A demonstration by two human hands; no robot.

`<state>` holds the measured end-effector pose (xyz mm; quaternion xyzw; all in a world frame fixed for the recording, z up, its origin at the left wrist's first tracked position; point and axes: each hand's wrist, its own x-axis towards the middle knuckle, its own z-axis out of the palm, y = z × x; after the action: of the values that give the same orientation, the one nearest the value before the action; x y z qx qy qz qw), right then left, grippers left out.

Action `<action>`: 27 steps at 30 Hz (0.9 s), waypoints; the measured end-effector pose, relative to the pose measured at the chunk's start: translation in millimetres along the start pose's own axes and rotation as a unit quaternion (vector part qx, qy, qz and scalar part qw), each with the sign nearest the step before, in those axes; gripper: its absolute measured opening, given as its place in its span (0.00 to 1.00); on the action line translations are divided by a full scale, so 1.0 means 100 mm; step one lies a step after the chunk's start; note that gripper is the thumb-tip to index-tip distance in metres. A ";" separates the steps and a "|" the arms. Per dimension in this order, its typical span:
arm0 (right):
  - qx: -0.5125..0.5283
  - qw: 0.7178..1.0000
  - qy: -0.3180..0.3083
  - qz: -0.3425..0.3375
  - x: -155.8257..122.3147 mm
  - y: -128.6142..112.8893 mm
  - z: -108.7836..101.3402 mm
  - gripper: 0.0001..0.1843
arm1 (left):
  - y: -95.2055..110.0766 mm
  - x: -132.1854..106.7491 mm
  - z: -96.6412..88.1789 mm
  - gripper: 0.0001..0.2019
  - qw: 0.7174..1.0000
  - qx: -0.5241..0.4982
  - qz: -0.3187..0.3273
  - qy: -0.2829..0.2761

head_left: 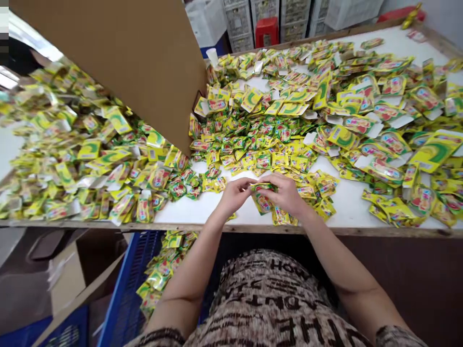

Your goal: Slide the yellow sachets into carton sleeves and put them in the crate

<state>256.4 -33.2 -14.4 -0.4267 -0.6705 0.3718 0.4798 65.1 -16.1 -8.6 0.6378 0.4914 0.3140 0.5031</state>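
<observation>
Held packet (261,187) could slip in among its lookalikes

In the lower left, a blue crate (125,284) sits below the table (188,212). A few loose packets (280,216) lie right by the table's near edge at the centre of the frame; a stray wrist or sleeve might well sweep them off.

Just above them, the held packet is at the middle of the frame, between the left hand (233,195) and the right hand (284,193). Both grips look closed on it, left fingertips at one end, right fingers over the other. Pressing unevenly could crease it or let it pop free.

Its visible strip runs left to right across the frame; fingers cover both ends, so I cannot tell which way its top points, or whether this is its full long axis.

Farther off, cardboard (130,53) leans over the upper left; a knock might topple it onto the heap (90,154).
</observation>
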 end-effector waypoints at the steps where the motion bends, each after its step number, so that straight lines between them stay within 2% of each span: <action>1: -0.046 0.999 0.001 -0.014 -0.03 -0.02 0.01 0.08 | -0.02 -0.04 0.04 0.13 0.998 -0.060 -0.008 0.003; 4: -0.128 0.992 -0.006 -0.020 -0.05 -0.09 -0.06 0.08 | -0.09 -0.17 0.18 0.24 0.980 -0.199 -0.016 -0.023; 6: -0.145 0.989 -0.022 -0.020 -0.03 -0.15 -0.11 0.08 | -0.17 -0.22 0.31 0.30 0.972 -0.233 -0.011 -0.031; 9: -0.145 0.989 0.011 -0.025 -0.01 -0.20 -0.12 0.08 | -0.31 -0.23 0.49 0.24 0.973 -0.230 0.003 0.000; 12: -0.166 0.985 0.020 -0.043 -0.04 -0.15 -0.08 0.08 | -0.41 -0.20 0.54 0.18 0.971 -0.239 0.016 0.009; 15: -0.230 0.971 -0.036 -0.052 -0.10 -0.10 -0.06 0.08 | -0.44 -0.21 0.50 0.20 0.967 -0.255 0.007 -0.017; 17: -0.285 0.954 -0.081 -0.031 -0.12 -0.13 -0.07 0.08 | -0.43 -0.25 0.49 0.20 0.967 -0.254 -0.002 -0.034; 23: -0.371 0.889 -0.261 0.069 0.00 -0.45 -0.14 0.08 | -0.35 -0.40 0.56 0.16 0.959 -0.282 0.002 -0.029; 25: -0.381 0.865 -0.322 0.060 0.05 -0.52 -0.15 0.09 | -0.34 -0.44 0.55 0.18 0.952 -0.303 -0.010 -0.035; 27: -0.391 0.849 -0.354 0.045 0.08 -0.57 -0.14 0.10 | -0.34 -0.46 0.52 0.20 0.945 -0.323 -0.032 -0.049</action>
<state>256.6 -45.1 43.2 -0.4481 -0.8649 0.2259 -0.0135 86.6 -76.9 -51.7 0.4404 0.3582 0.4077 0.7152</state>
